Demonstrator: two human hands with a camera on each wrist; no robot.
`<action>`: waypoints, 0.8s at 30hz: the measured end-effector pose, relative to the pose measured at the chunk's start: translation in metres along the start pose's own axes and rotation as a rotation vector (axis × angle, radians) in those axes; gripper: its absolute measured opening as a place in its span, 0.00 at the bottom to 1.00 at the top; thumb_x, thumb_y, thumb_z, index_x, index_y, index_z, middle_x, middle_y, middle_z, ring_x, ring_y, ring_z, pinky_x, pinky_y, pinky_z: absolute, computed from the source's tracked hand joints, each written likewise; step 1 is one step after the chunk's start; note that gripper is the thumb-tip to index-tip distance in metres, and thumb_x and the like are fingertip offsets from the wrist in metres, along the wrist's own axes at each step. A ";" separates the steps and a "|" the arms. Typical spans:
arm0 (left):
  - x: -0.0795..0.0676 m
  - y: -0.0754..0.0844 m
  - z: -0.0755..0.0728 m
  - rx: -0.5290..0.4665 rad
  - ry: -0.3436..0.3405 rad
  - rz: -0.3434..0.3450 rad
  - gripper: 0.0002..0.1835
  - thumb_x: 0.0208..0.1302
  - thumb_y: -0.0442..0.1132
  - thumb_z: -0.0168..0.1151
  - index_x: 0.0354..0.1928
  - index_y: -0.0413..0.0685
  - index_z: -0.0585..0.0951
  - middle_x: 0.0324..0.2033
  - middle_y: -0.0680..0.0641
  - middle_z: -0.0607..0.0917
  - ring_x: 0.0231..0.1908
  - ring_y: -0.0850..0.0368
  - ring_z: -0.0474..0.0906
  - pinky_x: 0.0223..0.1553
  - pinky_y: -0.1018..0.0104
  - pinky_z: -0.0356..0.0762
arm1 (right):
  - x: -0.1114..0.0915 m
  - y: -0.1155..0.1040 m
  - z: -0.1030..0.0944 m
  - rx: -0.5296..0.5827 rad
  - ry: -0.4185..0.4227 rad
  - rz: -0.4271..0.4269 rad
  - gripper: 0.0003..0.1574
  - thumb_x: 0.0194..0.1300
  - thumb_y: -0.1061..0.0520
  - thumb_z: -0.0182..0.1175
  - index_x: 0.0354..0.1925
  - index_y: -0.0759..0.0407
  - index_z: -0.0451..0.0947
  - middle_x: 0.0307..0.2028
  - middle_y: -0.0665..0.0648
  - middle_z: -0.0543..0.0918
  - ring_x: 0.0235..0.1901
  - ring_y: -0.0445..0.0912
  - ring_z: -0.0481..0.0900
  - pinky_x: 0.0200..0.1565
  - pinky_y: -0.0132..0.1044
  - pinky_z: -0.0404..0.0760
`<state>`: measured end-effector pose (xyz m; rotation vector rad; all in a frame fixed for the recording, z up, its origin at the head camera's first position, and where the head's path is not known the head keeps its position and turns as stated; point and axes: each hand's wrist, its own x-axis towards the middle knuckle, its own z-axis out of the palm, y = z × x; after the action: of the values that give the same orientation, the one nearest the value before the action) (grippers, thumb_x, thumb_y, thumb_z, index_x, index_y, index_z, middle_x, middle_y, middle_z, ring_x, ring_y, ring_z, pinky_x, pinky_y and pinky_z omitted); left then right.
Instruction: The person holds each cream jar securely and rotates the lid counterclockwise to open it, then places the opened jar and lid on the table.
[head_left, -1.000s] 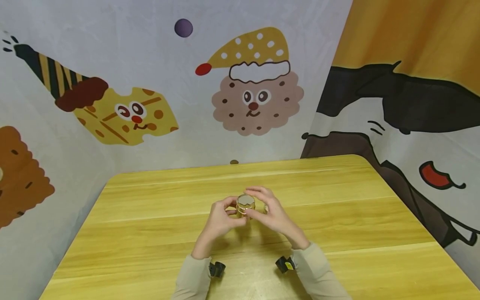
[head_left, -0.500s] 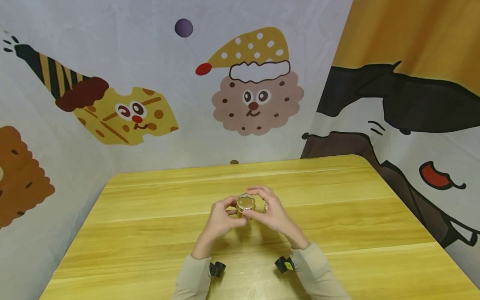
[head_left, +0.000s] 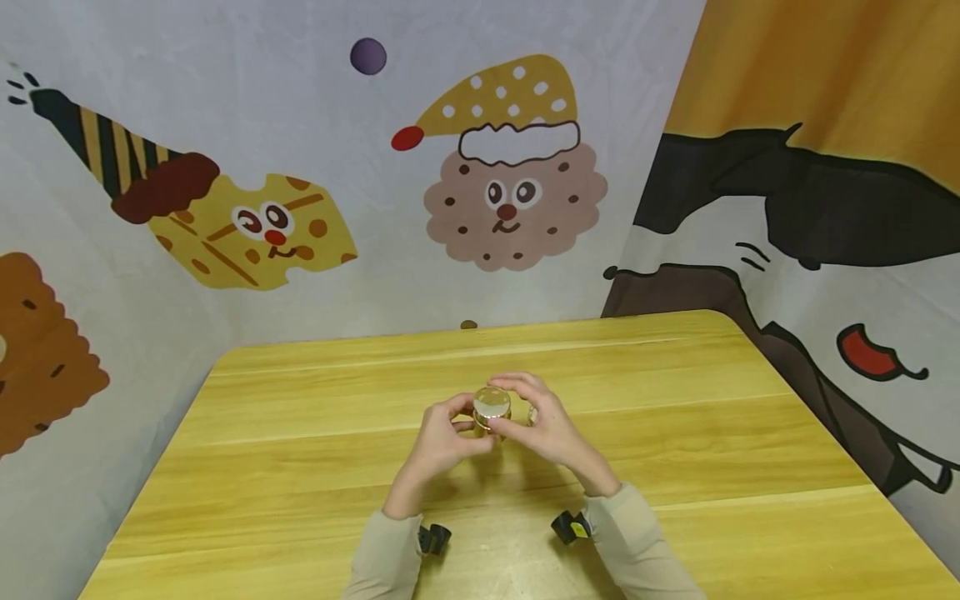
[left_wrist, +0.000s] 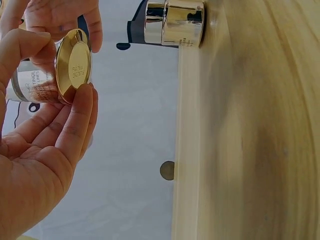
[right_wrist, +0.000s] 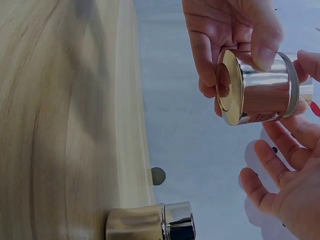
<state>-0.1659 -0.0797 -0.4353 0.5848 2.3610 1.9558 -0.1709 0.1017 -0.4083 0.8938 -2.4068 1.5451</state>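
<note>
A shiny gold cosmetic jar (head_left: pixel 492 407) is held upright between both hands above the table, its round cap facing up. My left hand (head_left: pixel 438 437) grips the lower body of it; in the right wrist view the thumb (right_wrist: pixel 264 52) lies along its side. My right hand (head_left: pixel 549 425) holds the cap end between thumb and fingers. The left wrist view shows the gold base (left_wrist: pixel 75 67) with small print on it, and printed lettering on the side. A second gold jar (left_wrist: pixel 175 22) stands on the table behind my right hand, mostly hidden in the head view.
The yellow wood-grain table (head_left: pixel 315 467) extends around both hands. Behind it hangs a pale cloth backdrop (head_left: pixel 390 292) with cartoon figures. Black wrist-camera mounts (head_left: pixel 435 539) sit at both cuffs.
My right fingers and thumb shift slightly around the cap, and the reflections on its top change. The left hand stays in place around the jar.
</note>
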 end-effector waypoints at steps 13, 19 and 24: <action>-0.006 0.016 -0.005 0.049 0.015 0.012 0.24 0.44 0.23 0.68 0.48 0.27 0.76 0.41 0.36 0.80 0.43 0.42 0.76 0.45 0.56 0.80 | -0.001 0.016 -0.003 0.013 0.040 -0.023 0.28 0.53 0.61 0.69 0.54 0.59 0.76 0.54 0.61 0.76 0.56 0.54 0.68 0.55 0.58 0.65; -0.008 0.031 -0.013 0.066 0.028 -0.024 0.24 0.44 0.23 0.68 0.48 0.26 0.76 0.41 0.35 0.80 0.43 0.42 0.76 0.45 0.58 0.80 | -0.003 0.018 -0.008 -0.019 0.049 0.001 0.29 0.53 0.61 0.69 0.54 0.58 0.75 0.55 0.59 0.76 0.55 0.53 0.69 0.51 0.53 0.69; -0.009 0.030 -0.018 0.046 0.054 -0.057 0.24 0.43 0.22 0.68 0.48 0.27 0.77 0.41 0.37 0.80 0.44 0.44 0.76 0.46 0.56 0.79 | -0.004 0.013 -0.012 -0.054 0.050 0.013 0.29 0.52 0.64 0.68 0.54 0.64 0.75 0.54 0.62 0.76 0.54 0.56 0.70 0.49 0.47 0.70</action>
<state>-0.1542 -0.0951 -0.4046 0.4660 2.4316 1.9230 -0.1770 0.1175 -0.4142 0.8219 -2.4115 1.4814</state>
